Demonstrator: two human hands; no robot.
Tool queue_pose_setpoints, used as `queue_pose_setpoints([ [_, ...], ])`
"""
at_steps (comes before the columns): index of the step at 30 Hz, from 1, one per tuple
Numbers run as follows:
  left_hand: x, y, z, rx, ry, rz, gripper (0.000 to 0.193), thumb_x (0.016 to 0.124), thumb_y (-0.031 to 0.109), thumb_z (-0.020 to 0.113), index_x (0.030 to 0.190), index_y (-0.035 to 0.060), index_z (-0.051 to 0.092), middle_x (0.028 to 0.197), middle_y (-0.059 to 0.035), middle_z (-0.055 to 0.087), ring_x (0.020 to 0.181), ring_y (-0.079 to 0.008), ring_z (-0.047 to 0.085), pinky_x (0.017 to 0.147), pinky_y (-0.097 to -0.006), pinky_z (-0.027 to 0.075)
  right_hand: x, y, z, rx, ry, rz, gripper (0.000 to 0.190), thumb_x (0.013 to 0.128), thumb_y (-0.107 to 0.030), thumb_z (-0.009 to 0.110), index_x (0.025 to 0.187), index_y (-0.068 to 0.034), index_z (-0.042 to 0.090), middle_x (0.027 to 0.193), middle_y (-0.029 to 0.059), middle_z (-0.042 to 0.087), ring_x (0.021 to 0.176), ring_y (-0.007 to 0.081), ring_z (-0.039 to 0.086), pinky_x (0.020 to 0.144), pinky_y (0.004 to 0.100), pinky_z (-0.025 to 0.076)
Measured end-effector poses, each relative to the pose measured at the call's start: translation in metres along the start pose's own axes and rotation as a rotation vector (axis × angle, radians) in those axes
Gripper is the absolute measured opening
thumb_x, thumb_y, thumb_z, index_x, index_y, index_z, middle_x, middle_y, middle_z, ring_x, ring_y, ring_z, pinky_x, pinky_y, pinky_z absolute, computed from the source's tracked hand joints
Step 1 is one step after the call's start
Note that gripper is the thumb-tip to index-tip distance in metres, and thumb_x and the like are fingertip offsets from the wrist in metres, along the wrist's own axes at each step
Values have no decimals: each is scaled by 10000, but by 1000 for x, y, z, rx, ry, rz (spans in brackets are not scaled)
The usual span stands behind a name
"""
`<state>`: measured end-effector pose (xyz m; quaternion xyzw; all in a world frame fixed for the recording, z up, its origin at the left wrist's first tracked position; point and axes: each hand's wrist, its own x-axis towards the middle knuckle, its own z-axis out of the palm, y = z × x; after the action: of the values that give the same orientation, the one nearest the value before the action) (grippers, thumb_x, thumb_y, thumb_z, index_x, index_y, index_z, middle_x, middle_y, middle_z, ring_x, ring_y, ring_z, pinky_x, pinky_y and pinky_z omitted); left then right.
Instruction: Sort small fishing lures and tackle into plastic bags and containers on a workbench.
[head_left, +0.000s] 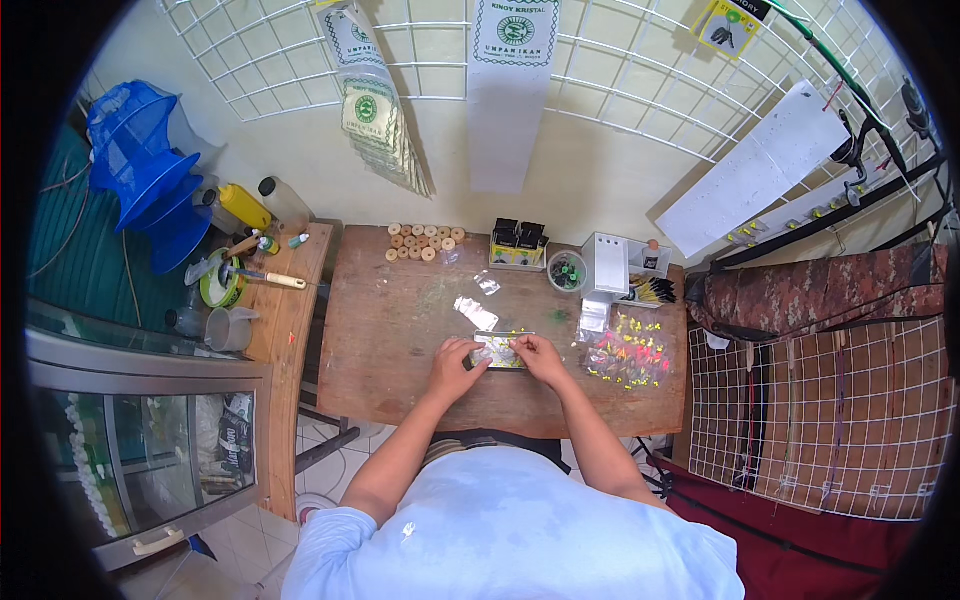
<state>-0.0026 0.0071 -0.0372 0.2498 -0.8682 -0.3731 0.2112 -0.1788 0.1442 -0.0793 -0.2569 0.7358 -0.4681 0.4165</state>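
Note:
On the wooden table, my left hand (454, 369) rests at the left end of a small white tray (501, 339) that has yellow bits in it. My right hand (538, 358) is at the tray's right side, thumb and fingertips drawn together; whether something tiny is between them cannot be made out. Just above the tray lies a white packet or strip (475, 313), and a small clear plastic bag (487, 283) is beyond it. To the right, many small bags with yellow, red and pink pieces (628, 351) are spread out beside a stack of clear bags (595, 315).
Cork-coloured discs (421, 243) stand in rows at the back. Near them are a box of black-and-yellow packets (518, 256), a round tub (566, 271) and a white organizer (606, 264). A side bench at left holds a measuring jug (229, 329) and bottles.

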Motion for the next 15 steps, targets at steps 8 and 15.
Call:
queue_pose_setpoints([
  [8, 4, 6, -2, -41, -17, -10, 307, 754, 254, 774, 976, 53, 704, 1034, -112, 682, 1032, -304, 589, 935, -405, 449, -5, -19, -5, 253, -72, 99, 232, 916, -172, 660, 1085, -12, 666, 840, 7, 668, 672, 53, 565, 540, 202, 424],
  [15, 1, 2, 5, -59, -17, 18, 298, 755, 245, 773, 965, 46, 702, 1020, -108, 685, 1001, -296, 597, 911, -404, 459, -6, -20, -4, 274, -79, 156, 219, 933, -179, 645, 1073, -11, 665, 881, 23, 673, 638, 56, 544, 545, 198, 430],
])
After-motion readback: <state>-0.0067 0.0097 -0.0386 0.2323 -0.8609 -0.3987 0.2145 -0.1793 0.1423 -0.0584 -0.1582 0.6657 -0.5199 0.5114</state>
